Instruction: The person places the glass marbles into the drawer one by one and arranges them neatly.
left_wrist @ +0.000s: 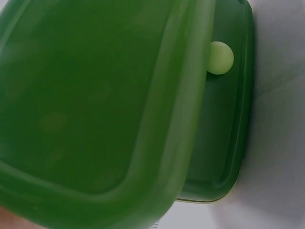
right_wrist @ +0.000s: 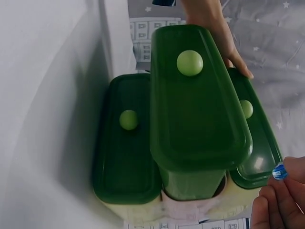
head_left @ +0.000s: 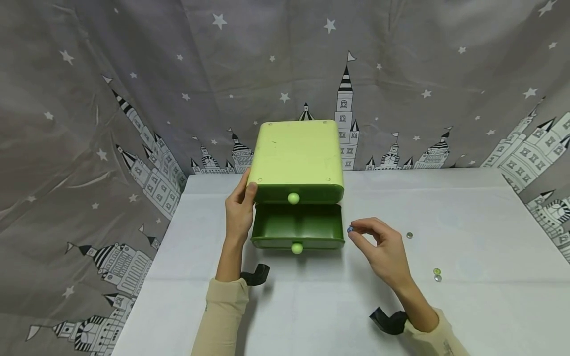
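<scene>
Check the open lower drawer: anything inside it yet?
The open lower drawer shows only bare green floor in the head view. Its rear part is hidden under the cabinet, steadied by the left hand. The right hand pinches a blue bead beside it, outside.

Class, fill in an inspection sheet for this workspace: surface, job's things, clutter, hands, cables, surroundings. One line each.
Surface: white table, covered in a plain white sheet.
Job's things: green drawer box; its lower drawer is pulled open, and nothing shows inside it; a small blue bead.
Clutter: three more beads on the table, one farther back and a pair nearer the front.
Hands: left hand rests against the box's left side; right hand pinches the blue bead in its fingers, beside the open drawer.
Cables: nothing seen; black wrist straps only.
Surroundings: grey curtain printed with stars and castles.
</scene>
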`<state>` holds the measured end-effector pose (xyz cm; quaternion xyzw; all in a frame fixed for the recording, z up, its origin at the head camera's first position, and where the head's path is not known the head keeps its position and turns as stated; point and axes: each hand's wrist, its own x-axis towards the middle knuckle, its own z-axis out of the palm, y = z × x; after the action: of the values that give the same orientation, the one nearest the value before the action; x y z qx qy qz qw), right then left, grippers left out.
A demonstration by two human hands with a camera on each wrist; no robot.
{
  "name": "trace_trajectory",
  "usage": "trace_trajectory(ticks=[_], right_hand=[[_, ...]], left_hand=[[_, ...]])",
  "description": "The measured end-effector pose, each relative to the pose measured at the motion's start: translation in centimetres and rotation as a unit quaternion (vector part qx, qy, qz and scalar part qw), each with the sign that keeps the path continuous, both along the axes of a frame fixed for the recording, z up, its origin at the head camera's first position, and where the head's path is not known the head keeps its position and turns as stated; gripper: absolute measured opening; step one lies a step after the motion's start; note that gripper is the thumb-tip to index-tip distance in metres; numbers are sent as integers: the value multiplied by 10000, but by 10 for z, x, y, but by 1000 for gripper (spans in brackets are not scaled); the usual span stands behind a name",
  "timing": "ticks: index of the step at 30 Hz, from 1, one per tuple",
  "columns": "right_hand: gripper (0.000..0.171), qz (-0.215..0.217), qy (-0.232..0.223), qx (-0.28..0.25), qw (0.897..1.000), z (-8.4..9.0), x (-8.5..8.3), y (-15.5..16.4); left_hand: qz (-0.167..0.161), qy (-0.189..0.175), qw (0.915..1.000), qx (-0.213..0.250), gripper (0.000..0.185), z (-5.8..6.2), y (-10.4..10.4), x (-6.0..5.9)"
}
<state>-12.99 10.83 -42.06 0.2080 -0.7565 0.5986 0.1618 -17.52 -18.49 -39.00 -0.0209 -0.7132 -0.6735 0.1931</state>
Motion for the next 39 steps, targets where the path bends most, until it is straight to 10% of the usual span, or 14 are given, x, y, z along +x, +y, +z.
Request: trace_trajectory(ticks=[39], right_hand=[[18, -1, -116, 173, 9998, 20, -3, -36]], left_hand=[[-17, -14, 10000, 29, 48, -1, 0, -1]])
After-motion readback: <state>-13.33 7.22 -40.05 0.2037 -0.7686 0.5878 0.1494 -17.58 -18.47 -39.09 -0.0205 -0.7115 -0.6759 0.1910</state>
